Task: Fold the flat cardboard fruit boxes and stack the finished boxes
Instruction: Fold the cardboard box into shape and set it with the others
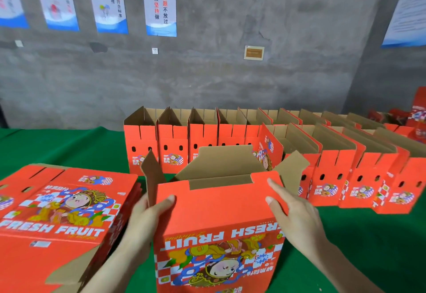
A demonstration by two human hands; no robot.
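Observation:
A red cardboard fruit box (219, 219) stands opened in front of me, upside down by its "FRESH FRUIT" print, its brown flaps sticking up. My left hand (149, 214) grips the box's left corner, thumb on the red front panel. My right hand (292, 207) lies on the front panel's upper right, fingers straight, thumb on the panel. A stack of flat red boxes (57, 212) lies at my left on the green table (69, 147). Rows of folded boxes (253, 136) stand upright behind.
The folded boxes run in two rows from the table's middle to the far right (373, 177). More red boxes (417, 117) sit at the far right by the grey wall (230, 73). Posters (159, 2) hang on the wall.

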